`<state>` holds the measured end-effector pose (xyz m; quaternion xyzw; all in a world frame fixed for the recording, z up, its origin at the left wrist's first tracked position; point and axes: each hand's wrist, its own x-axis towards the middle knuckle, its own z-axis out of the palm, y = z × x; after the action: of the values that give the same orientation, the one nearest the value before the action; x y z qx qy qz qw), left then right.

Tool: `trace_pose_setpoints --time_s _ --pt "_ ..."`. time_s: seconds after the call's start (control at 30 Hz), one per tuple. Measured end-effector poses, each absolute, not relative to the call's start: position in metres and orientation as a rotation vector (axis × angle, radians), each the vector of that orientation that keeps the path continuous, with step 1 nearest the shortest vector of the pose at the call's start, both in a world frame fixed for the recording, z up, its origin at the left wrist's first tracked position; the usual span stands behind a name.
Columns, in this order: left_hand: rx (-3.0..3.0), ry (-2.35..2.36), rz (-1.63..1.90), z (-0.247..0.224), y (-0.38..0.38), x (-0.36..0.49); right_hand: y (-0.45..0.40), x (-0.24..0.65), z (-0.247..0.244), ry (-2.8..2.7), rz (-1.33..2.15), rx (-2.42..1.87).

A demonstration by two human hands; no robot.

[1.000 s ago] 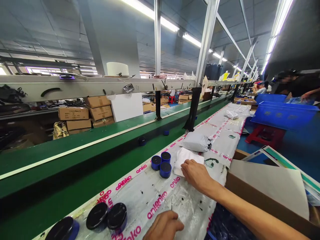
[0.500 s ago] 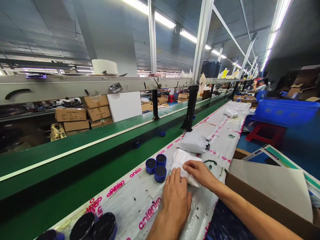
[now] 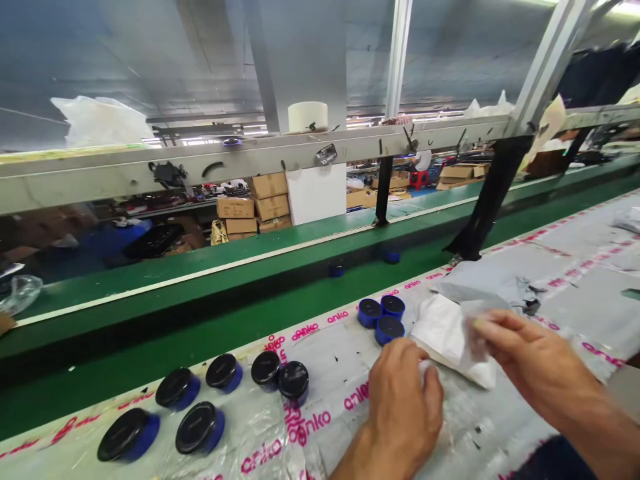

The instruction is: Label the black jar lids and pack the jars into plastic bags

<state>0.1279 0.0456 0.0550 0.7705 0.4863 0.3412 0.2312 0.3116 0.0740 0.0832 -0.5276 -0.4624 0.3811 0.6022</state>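
White soft wrapping sheet (image 3: 443, 331), crumpled, folded over, thin and translucent at upper corner, lying on printed plastic cover (image 3: 330, 443) of green conveyor (image 3: 165, 333), just beside three blue-and-black round tins (image 3: 385, 320). Right hand (image 3: 537, 363): fingers pressed together, pinching upper corner. Left hand (image 3: 403, 407): fingers curled at sheet's lower edge; blur hides any grip. Grey mailer bag (image 3: 480, 288) just behind.

Bright, even overhead light covers the scene, with glare from a ceiling lamp (image 3: 617, 7) at 1 o'clock, soft shadow beneath the green conveyor edge (image 3: 200, 310) at 9 o'clock, wide-angle bending along the grey rail (image 3: 125, 163), and motion blur on the right hand (image 3: 535, 363) at 4 o'clock.
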Motion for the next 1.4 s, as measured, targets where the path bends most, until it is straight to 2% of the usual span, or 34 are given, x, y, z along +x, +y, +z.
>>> trace_pose_setpoints --time_s 0.07,0.17,0.33,0.47,0.57,0.73,0.8,0.87,1.17,1.4 --pt "1.716 1.302 1.122 0.062 0.031 0.101 0.064 0.277 0.083 -1.309 1.057 -1.224" --pt "1.188 1.055 1.211 0.064 0.018 0.061 0.055 0.219 0.079 -1.447 1.365 -1.093" --pt "1.02 1.083 1.277 0.051 0.009 0.009 0.055 0.159 0.072 -1.474 1.717 -0.903" --pt "1.032 1.227 1.3 0.039 -0.002 -0.014 0.057 0.145 0.071 -1.543 1.807 -0.88" --pt "1.129 1.431 1.35 0.035 -0.01 -0.026 0.057 0.142 0.07 -1.735 1.573 -0.978" --pt "1.6 1.78 1.387 0.04 -0.012 -0.046 0.058 0.138 0.062 -2.259 0.436 -1.037" --pt "1.818 1.859 1.368 0.043 -0.004 -0.053 0.064 0.133 0.059 -2.314 0.128 -0.956" --pt "1.995 1.934 1.324 0.045 0.008 -0.058 0.073 0.125 0.059 -2.315 -0.021 -0.932" --pt "2.344 2.284 1.001 0.039 0.034 -0.062 0.112 0.094 0.022 -2.306 0.025 -1.035" --pt "2.376 2.273 0.978 0.03 0.017 -0.068 0.096 0.104 0.011 -2.333 0.225 -0.975"
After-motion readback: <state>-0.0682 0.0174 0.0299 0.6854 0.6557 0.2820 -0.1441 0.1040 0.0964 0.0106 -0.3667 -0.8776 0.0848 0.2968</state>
